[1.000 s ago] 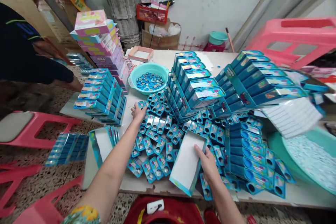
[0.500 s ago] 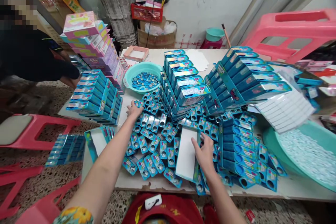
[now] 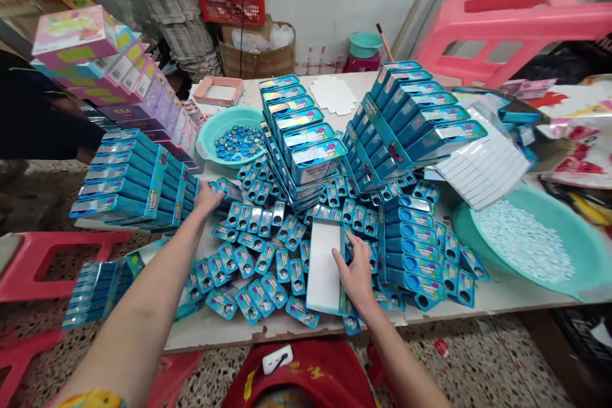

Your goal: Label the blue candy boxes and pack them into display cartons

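My left hand (image 3: 206, 199) is at the left of the pile, its fingers closed round small blue tins (image 3: 226, 190) with round dark holes. Part of its grip is hidden by the hand itself. A shallow open display box (image 3: 324, 268) with a white inside and blue rim lies over the pile near the front. My right hand (image 3: 357, 269) grips its right wall, thumb inside and fingers outside. Many more blue tins (image 3: 261, 290) lie loose around the box. To its right stands a filled display box (image 3: 414, 248) with rows of the same tins.
Stacked filled displays (image 3: 306, 140) stand behind the pile, with others (image 3: 411, 121) farther right. A teal bowl (image 3: 205, 146) holds blue round pieces; a larger basin (image 3: 581, 261) holds pale ones. Pink cartons (image 3: 76, 35) rise at left, near another person's dark sleeve (image 3: 43, 115).
The view has swung right, so the scene sits farther left. My left hand now grips the tins beside it. My right hand stays on the display box.
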`<state>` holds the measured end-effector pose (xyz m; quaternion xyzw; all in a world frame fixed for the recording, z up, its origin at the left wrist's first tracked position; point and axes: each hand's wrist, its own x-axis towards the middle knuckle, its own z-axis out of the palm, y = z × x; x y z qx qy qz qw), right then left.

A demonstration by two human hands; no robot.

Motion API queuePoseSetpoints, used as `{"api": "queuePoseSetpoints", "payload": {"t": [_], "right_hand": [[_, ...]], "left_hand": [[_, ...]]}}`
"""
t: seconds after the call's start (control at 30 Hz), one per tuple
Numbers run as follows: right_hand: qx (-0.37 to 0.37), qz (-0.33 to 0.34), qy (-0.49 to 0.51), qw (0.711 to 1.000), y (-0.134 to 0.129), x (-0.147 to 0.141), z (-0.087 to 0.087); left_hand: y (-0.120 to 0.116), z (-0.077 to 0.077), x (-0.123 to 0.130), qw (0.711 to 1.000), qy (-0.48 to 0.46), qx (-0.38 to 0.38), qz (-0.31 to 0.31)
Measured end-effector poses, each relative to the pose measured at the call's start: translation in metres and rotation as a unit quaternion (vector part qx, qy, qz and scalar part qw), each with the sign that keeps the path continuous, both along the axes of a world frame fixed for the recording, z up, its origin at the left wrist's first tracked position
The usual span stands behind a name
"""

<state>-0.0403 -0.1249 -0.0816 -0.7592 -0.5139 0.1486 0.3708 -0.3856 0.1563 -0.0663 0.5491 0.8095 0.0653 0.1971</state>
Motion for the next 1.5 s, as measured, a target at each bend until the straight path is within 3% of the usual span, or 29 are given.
{"api": "queuePoseSetpoints", "payload": {"t": [0.13,0.23,0.33,0.43,0.53,0.63,0.73,0.87,1.03,1.17,1.33,1.4,1.5], "right_hand": [[-0.014,-0.005,-0.022,1.0,-0.01,-0.007,0.008],[-0.03,-0.004,-0.048,0.998,-0.023,-0.015,0.011],[-0.065,-0.001,-0.069,0.996,-0.037,-0.021,0.008],[-0.108,0.005,-0.046,0.993,-0.046,-0.02,0.004],[-0.11,0.016,-0.021,0.994,-0.048,-0.013,0.003],[-0.074,0.037,-0.002,0.997,-0.047,-0.002,0.004],[-0.04,0.033,0.033,0.998,-0.047,0.008,0.002],[-0.027,0.032,0.034,0.999,-0.049,0.015,-0.001],[-0.026,0.048,0.029,0.998,-0.052,0.012,-0.002],[-0.04,0.061,0.028,0.997,-0.055,0.012,-0.001],[-0.036,0.112,0.025,0.993,-0.042,0.019,0.007],[-0.03,0.119,0.02,0.992,-0.029,0.021,0.009],[-0.001,0.13,0.007,0.991,-0.011,0.021,0.005]], "left_hand": [[-0.006,0.035,-0.016,0.999,0.03,0.013,0.004],[-0.025,0.078,-0.028,0.995,0.059,0.067,-0.033],[-0.063,0.126,-0.029,0.986,0.061,0.099,-0.123],[-0.114,0.164,0.001,0.967,-0.024,0.077,-0.243],[-0.159,0.179,0.067,0.913,-0.154,0.012,-0.378],[-0.179,0.171,0.145,0.83,-0.223,0.0,-0.511],[-0.176,0.148,0.2,0.762,-0.221,0.001,-0.609],[-0.157,0.119,0.227,0.721,-0.151,-0.005,-0.677],[-0.157,0.106,0.243,0.689,-0.022,0.002,-0.724],[-0.17,0.101,0.249,0.705,0.04,0.043,-0.707],[-0.16,0.11,0.229,0.701,-0.114,-0.028,-0.704],[-0.158,0.107,0.218,0.746,-0.175,-0.039,-0.641],[-0.169,0.088,0.211,0.828,-0.234,-0.019,-0.509]]}}
